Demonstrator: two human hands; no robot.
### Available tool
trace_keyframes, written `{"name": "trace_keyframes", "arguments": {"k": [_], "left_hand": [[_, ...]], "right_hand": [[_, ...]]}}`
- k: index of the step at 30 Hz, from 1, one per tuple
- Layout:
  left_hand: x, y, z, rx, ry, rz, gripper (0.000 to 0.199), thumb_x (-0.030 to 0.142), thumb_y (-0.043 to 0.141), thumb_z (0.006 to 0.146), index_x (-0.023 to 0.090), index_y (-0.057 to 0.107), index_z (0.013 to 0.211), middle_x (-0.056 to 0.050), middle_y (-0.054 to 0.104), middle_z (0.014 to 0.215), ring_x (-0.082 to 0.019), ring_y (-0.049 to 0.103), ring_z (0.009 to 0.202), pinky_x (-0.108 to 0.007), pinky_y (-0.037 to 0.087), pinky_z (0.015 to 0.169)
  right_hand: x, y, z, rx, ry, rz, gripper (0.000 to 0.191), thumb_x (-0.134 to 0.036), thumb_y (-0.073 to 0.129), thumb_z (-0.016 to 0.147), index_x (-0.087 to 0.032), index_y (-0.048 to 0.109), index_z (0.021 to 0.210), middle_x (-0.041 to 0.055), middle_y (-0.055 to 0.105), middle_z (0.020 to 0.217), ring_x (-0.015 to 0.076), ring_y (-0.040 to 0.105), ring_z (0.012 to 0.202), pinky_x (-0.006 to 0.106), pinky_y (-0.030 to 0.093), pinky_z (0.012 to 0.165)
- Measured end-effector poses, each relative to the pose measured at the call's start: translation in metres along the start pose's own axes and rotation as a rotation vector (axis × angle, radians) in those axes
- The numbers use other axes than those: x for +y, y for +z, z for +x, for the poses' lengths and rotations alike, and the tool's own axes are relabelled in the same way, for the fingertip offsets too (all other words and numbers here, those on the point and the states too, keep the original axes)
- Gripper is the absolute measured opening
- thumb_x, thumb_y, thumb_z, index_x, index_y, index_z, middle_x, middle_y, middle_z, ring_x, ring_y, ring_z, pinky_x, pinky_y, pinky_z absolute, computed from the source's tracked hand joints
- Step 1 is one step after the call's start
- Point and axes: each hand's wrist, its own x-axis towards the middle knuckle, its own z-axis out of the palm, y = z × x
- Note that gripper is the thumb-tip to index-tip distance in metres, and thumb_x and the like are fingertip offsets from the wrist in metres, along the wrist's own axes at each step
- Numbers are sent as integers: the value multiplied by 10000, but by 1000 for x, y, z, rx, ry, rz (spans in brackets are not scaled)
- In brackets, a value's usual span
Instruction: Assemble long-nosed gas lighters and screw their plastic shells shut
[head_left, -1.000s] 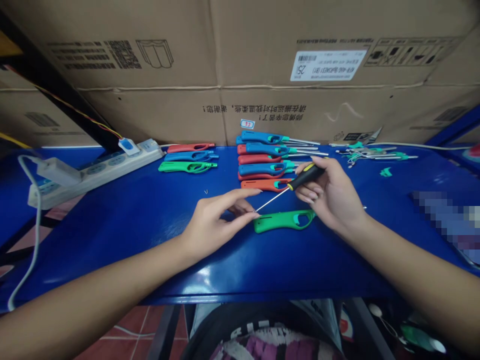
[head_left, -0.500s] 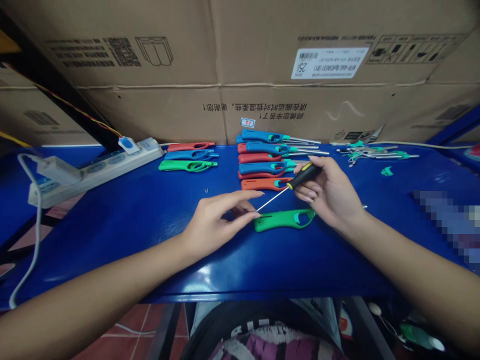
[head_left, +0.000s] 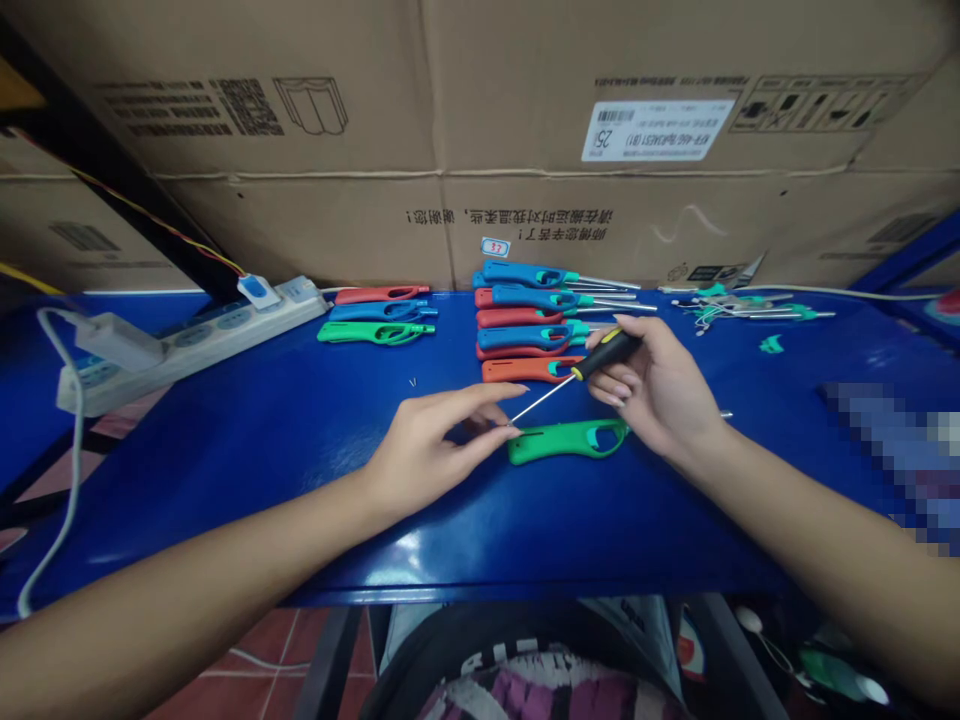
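Observation:
My right hand (head_left: pixel 656 385) is closed on the black and yellow handle of a screwdriver (head_left: pixel 609 354), whose thin shaft slants down to the left. At the shaft's tip, my left hand (head_left: pixel 446 430) pinches something too small to make out, thumb and fingertips together. Just beneath the tip a green lighter (head_left: pixel 559 441) lies on the blue table (head_left: pixel 420 530), its front end partly hidden by my right hand. Behind my hands, blue, red and orange lighters (head_left: pixel 517 368) with metal tubes lie in a stack.
At the back left are red, blue and green handle shells (head_left: pixel 375 332) beside a white power strip (head_left: pixel 202 345). Two tiny screws (head_left: pixel 412 382) lie left of centre. Loose teal and metal parts (head_left: pixel 750 305) are at the back right, before a cardboard box (head_left: pixel 300 225).
The screwdriver and my right hand have shifted very slightly left. My left hand holds nearly the same pose at the tip.

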Motion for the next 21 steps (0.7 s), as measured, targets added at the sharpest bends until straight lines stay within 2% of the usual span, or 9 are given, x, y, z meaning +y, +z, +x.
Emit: {"name": "trace_keyframes", "arguments": {"k": [15,18,21], "left_hand": [[-2,0,-1,-10,-12,-13,360,173,728,892,180,649,1243,29,767,884,-69,705,755,-140,552,750],[-3,1,-2,-14,13,19,360,176,733,886,176,652,1237,24,761,882,-79,701,759,-164,556,758],[-2,2,-3,-49,30,88,356,192,735,885,190,657,1233,24,756,879,-102,701,790,-211,554,773]], "right_hand": [[1,1,-1,-21,-39,-13,276,-433,675,775,-173,659,684,-99,235,403,59,224,377,203,248,390],[2,1,-3,-18,-129,-81,296,-433,656,825,-167,678,698,-92,246,419,61,237,390,206,247,392],[4,-1,-6,-28,-330,-252,286,-396,628,882,-167,685,720,-51,387,475,75,335,423,213,274,398]]}}
